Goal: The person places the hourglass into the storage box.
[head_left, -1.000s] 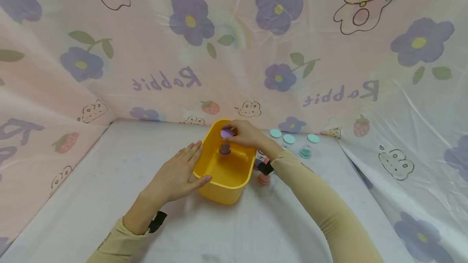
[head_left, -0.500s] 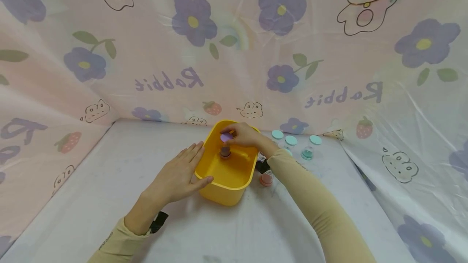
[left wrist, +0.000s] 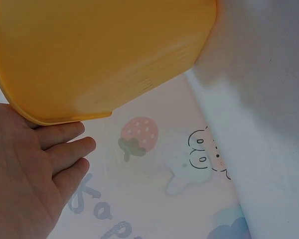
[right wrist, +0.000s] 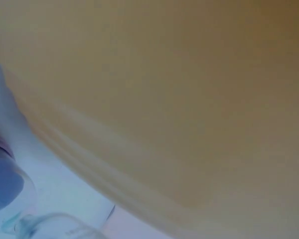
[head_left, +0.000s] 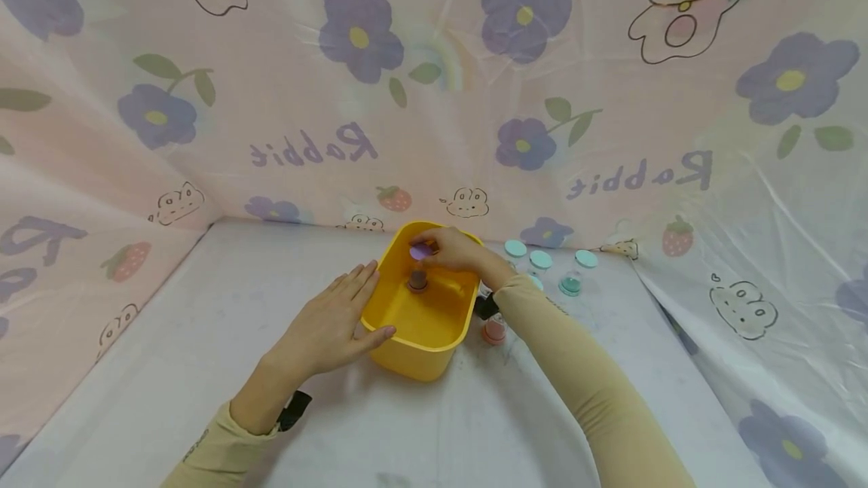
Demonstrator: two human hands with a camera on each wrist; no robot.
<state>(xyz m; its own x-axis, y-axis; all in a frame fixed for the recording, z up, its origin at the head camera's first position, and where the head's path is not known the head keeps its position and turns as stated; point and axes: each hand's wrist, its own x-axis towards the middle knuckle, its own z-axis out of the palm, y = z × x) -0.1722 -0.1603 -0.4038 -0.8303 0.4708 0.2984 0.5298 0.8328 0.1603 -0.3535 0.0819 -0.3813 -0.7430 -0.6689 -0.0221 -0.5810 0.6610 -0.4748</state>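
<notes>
Yellow plastic tub (head_left: 434,322), rounded-rectangular, sits on the white table surface (head_left: 203,352) near the back wall; its long axis runs away from the person, tilted slightly right. Left hand (head_left: 330,326) lies flat against the tub's left outer wall, fingers straight, thumb along the near corner: bracing, not gripping. Right hand (head_left: 454,249) reaches over the far rim with fingers curled round a small jar with a lilac round lid (head_left: 421,251), held above the tub's interior. Directly below the lilac lid, on the tub floor, stands a small dark-filled jar (head_left: 417,281), lidless as far as can be told. So the held jar lies straight above the tub's far end, and the right hand is the nearer one to it; the left is at the tub's side.

To the right of the tub: three mint-green round lids (head_left: 540,258) near the wall, a teal-filled clear jar (head_left: 568,285), and a pink-filled jar (head_left: 493,331) just beside the right sleeve.

Left wrist view shows only the tub's outer wall (left wrist: 104,55) with fingers (left wrist: 65,149) underlapping its rim; the interior is hidden there. Right wrist view is filled by blurred yellow wall (right wrist: 164,99) and the edge of a clear jar; the hand's grip is not visible in it.
</notes>
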